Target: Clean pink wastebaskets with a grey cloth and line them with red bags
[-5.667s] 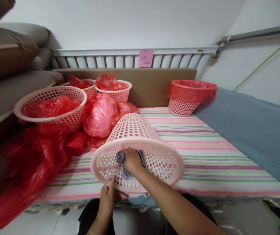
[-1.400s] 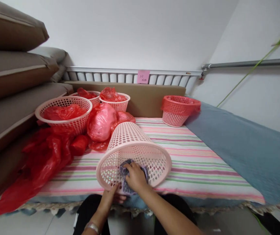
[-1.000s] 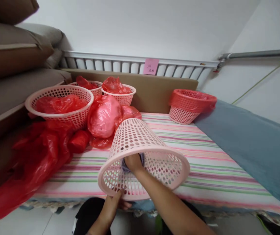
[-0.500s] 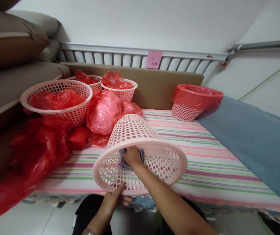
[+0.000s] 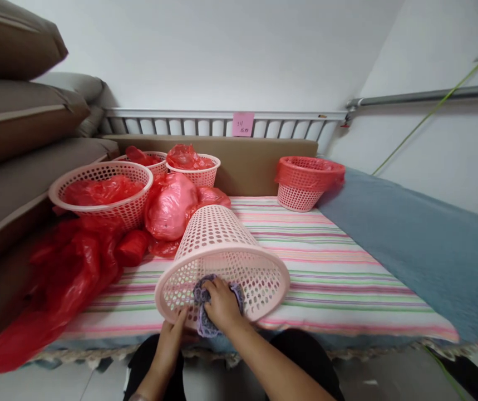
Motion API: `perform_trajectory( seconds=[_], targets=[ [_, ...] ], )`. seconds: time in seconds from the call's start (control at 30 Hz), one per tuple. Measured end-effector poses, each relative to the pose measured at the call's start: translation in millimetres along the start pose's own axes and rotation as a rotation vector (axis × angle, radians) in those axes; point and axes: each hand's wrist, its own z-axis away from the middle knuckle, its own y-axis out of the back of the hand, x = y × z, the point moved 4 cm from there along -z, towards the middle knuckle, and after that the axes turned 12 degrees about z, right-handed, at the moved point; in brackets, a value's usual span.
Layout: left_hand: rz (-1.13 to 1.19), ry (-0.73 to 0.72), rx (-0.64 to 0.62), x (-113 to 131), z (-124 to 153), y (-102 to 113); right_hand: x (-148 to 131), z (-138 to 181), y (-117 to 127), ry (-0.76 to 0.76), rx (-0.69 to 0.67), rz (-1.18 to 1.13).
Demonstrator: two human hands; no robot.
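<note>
A pale pink perforated plastic basket (image 5: pixel 216 239) lies on its side on the striped cloth, its mouth toward me. My right hand (image 5: pixel 222 303) reaches into the mouth and presses a purple-grey rag (image 5: pixel 204 326) against the inner wall near the rim. My left hand (image 5: pixel 172 337) grips the basket's lower rim from below and holds it steady.
Several pink baskets with red plastic bags (image 5: pixel 103 192) stand at the back left, with loose red bags (image 5: pixel 67 267) spilling beside them. A basket with a red liner (image 5: pixel 308 181) stands at the back right. A blue blanket (image 5: pixel 409 245) covers the right side. Brown cushions (image 5: pixel 9 122) are stacked on the left.
My right hand with the rag has slid from deeper inside the basket back toward the rim. The left hand keeps its hold on the rim; my view shifted slightly.
</note>
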Motion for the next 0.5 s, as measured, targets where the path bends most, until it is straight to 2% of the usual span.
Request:
perform_trajectory(
  seconds=[0.17, 0.27, 0.4, 0.5],
  targets=[
    [-0.072, -0.067, 0.012, 4.6, 0.2, 2.5, -12.5, 27.0, -6.0, 0.056, -0.01, -0.029],
    [-0.077, -0.058, 0.007, -2.5, -5.1, 0.3, -12.4, 21.0, -8.5, 0.045, -0.001, -0.01],
    [-0.006, 0.051, -0.008, -17.9, -11.8, -2.3, 0.3, -36.9, -8.3, -0.03, 0.014, 0.033],
    [0.047, 0.12, -0.006, -25.8, -13.8, -2.0, 12.8, -89.8, -6.8, -0.084, 0.081, -0.06]
  ],
)
